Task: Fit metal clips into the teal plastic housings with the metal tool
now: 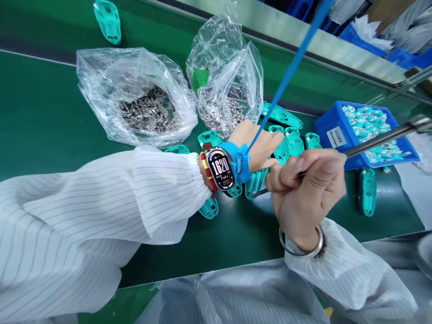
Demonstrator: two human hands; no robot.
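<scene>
A green table (40, 117) fills the view from the head camera, with a person's white striped sleeves (101, 202) crossing it from the nine and five o'clock sides. Two clear plastic bags stand open toward twelve o'clock. The wider bag (135, 99) at eleven o'clock holds dark metal pieces. The taller bag (226, 76) just beside it holds bright metal pieces and carries a green tag. A blue bin (329, 123) at two o'clock, labelled on its near wall, is filled with small teal-and-white parts.

At the centre, the right hand (303, 189) is balled into a fist, its grip closed round a metal-shafted tool (378, 139). The shaft runs out toward three o'clock, and its thin dark tip emerges at the nine o'clock side of the fist. The left hand (259, 144) lies just beyond it, palm down on a cluster of teal plastic shells (293, 144). Its fingers are partly hidden behind the fist, so it cannot be told whether its grip is closed on a shell.

More shells lie under the left wrist. A single shell (367, 191) sits apart at three o'clock, and another (108, 20) lies far off at eleven o'clock.

The left wrist wears a smartwatch (220, 168) and a blue wrist strap (238, 159). The strap's blue cord (290, 67) rises toward one o'clock. A silver bangle (302, 249) circles the right wrist.
</scene>
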